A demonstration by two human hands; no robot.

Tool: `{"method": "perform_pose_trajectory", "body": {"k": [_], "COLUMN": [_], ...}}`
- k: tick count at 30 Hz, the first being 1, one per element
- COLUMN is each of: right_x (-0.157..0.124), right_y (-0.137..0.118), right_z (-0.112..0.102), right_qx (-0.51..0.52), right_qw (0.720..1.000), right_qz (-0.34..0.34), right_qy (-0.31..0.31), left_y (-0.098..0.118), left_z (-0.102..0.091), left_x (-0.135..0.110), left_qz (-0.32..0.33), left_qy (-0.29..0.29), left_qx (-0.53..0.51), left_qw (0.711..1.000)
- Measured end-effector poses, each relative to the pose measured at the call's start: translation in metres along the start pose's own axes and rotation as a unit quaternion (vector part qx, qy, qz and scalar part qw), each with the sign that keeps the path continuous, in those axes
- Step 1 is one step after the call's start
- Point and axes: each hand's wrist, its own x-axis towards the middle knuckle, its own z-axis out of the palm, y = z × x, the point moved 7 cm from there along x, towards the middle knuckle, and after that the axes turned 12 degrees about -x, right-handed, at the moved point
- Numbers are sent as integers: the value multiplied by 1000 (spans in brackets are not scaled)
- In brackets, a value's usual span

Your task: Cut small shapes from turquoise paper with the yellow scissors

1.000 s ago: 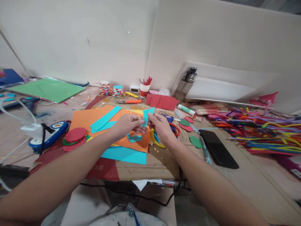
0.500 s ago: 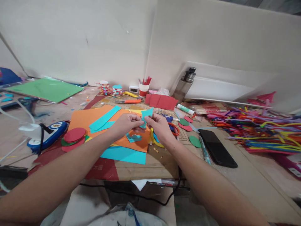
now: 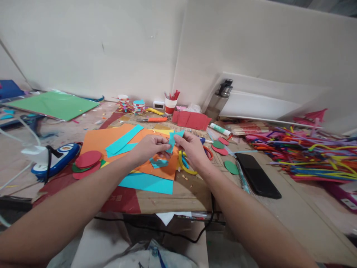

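Note:
Both my hands meet over the middle of the table and pinch one small teal paper piece (image 3: 172, 139). My left hand (image 3: 149, 147) grips its left side with fingers closed. My right hand (image 3: 192, 149) holds its right edge between thumb and fingers. Below them lies an orange sheet (image 3: 106, 139) with teal strips (image 3: 124, 140) and small teal scraps (image 3: 158, 162) on it. A larger teal sheet (image 3: 147, 183) lies nearer to me. Yellow-handled scissors (image 3: 186, 168) rest just under my right hand.
Red and green paper circles (image 3: 87, 160) sit at the left beside a blue device (image 3: 55, 160). A black phone (image 3: 258, 175) and a heap of coloured pipe cleaners (image 3: 306, 154) lie at the right. A green sheet (image 3: 55, 105), red cards (image 3: 191, 120), a cup (image 3: 170, 105) and a bottle (image 3: 219, 98) stand behind.
The teal piece looks narrower and more folded between my fingers than a second ago. My right hand has shifted slightly up and closer to the left hand.

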Motion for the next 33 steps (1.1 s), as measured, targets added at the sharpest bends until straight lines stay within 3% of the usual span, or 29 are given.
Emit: {"method": "perform_pose_trajectory", "body": {"k": [8,15,21,24,26,29,31,33], "right_x": [-2,-5,-6,-3,-1,2,2,0], "right_y": [-3,-6,-15,-25,-31,-26,-16,-5], "right_z": [0,1,4,-8,-22,-39,-44,-45], "right_qx": [-28,-19,-35,-97,-247,-496,-591,-642], "right_qw": [999,999,999,994,966,863,802,763], "right_qz": [1,-3,-22,-48,-77,-92,-76,-35], "right_qy": [24,41,22,1,8,5,-25,-70], "left_y": [-4,-10,-6,-2,1,3,5,7], "left_z": [0,3,-1,-7,-15,-26,-32,-37], "left_x": [0,3,5,5,5,5,5,5], "left_qz": [-11,-14,15,24,26,25,21,19], "left_qy": [-5,-35,-1,10,28,64,84,102], "left_qx": [-8,-76,-86,-95,-110,-149,-173,-192], "left_qw": [1000,996,996,995,993,986,981,976]}}
